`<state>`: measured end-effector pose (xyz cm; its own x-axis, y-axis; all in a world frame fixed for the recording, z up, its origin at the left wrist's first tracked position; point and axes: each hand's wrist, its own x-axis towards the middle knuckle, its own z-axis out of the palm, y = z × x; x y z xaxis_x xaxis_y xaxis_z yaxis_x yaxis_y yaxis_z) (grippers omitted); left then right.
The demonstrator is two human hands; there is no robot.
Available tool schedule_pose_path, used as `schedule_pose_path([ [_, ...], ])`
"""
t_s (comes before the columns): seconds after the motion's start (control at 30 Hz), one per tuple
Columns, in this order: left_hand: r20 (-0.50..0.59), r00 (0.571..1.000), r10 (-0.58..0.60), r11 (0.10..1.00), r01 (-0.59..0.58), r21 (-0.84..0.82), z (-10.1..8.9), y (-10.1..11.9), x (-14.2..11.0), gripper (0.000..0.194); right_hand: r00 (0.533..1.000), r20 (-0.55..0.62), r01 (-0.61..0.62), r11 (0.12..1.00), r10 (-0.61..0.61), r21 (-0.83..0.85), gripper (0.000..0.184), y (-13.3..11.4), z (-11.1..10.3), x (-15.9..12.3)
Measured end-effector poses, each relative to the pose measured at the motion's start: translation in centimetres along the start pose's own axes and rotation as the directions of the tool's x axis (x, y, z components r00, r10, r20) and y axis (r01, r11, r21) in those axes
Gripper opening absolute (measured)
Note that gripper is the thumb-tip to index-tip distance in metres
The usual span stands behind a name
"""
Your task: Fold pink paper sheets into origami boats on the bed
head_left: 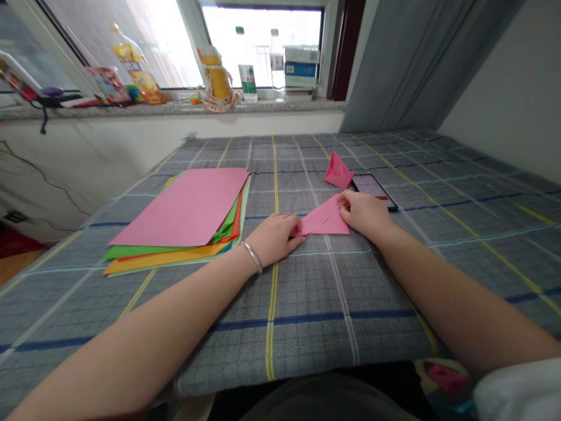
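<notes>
A folded pink paper [325,219] lies flat on the grey checked cloth [307,292] in front of me. My left hand [275,237], with a silver bangle on the wrist, has its fingers curled down onto the paper's left tip. My right hand [363,213] pinches the paper's upper right corner with closed fingers. A finished pink paper boat [338,171] stands just behind, and a phone [374,190] lies beside my right hand.
A stack of coloured paper sheets [184,213], pink on top, lies to the left. The window sill [175,107] behind holds bottles, boxes and packets. A grey curtain [416,58] hangs at the right.
</notes>
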<state>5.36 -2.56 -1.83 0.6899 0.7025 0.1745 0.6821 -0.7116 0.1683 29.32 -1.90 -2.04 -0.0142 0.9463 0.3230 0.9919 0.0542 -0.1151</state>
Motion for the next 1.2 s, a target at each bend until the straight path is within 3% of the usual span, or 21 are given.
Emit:
schedule_pose_path([
  [0.13,0.073,0.996,-0.042,0.999,0.044,-0.028,-0.5,0.2,-0.1,0.031,1.0,0.021,0.013,0.999,-0.013,0.041,0.019,-0.2,-0.2,-0.1],
  [0.3,0.047,0.999,-0.023,0.996,0.019,0.091,-0.9,1.2,-0.6,0.035,0.991,0.122,0.066,0.996,-0.058,-0.062,0.019,-0.5,-0.8,-0.4],
  [0.47,0.06,0.998,0.025,0.987,-0.034,0.154,-1.0,1.7,-0.8,0.034,0.987,0.148,0.069,0.995,-0.059,-0.066,0.02,-0.5,-1.3,-0.5],
  [0.67,0.063,0.997,0.032,0.996,-0.038,0.085,-1.1,0.8,-0.7,0.044,0.976,0.166,0.14,0.99,-0.143,0.029,0.018,-0.3,-1.3,-0.4],
  [0.87,0.1,0.994,-0.037,0.998,0.033,0.044,-1.5,0.5,-0.6,0.049,0.982,0.113,0.126,0.972,-0.151,0.197,0.025,-0.6,-1.4,-0.6],
  [1.0,0.041,0.995,-0.089,0.995,0.087,0.044,-1.3,0.4,-0.3,0.037,0.924,0.057,0.336,0.873,-0.379,0.355,0.032,-1.0,-0.8,-0.8],
  [1.1,0.042,0.979,-0.198,0.977,0.193,0.088,-1.3,0.1,-0.1,0.029,0.849,0.068,0.467,0.804,-0.524,0.367,0.035,-1.5,-0.5,-1.0],
  [1.2,0.097,0.953,-0.286,0.956,0.277,0.094,-1.4,-0.5,0.1,0.024,0.8,0.081,0.54,0.771,-0.595,0.337,0.037,-1.9,-0.5,-1.2],
])
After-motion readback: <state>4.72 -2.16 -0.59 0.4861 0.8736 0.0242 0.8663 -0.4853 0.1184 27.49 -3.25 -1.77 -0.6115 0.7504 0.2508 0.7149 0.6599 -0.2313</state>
